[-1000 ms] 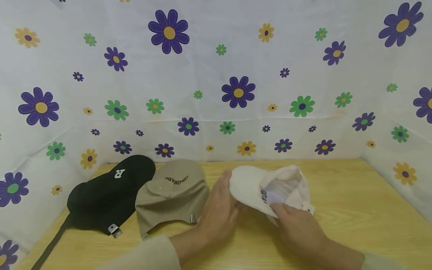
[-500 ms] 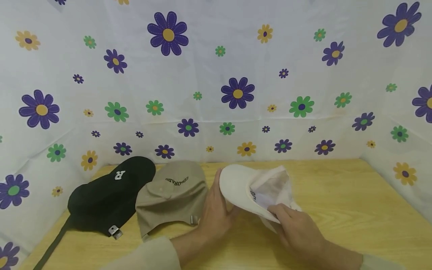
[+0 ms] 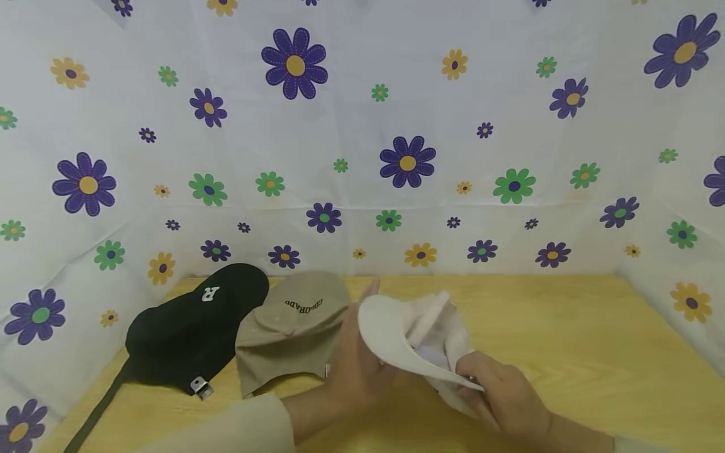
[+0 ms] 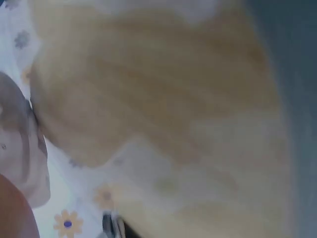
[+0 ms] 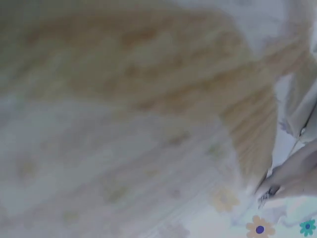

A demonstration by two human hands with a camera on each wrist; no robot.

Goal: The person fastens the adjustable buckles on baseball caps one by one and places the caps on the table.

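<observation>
In the head view a white baseball cap is held above the table, brim to the left and hollow side showing. My right hand pinches its near side, where brim and crown meet. My left hand stands beside the brim, its visible fingers straight and touching the outer edge; part of it is hidden behind the brim. In the left wrist view the pale cap shows at the left edge. The right wrist view is blurred, with part of my right hand at the right edge.
A tan cap lettered COLORADO lies left of my left hand. A black cap with a white R and a trailing strap overlaps it on the left. The wooden table ends at a flower-print cloth behind and at the sides.
The white cap has moved left and tilted toward me, its brim swinging lower at the near end. My right hand has followed it; the left has shifted slightly. The other caps lie still.
</observation>
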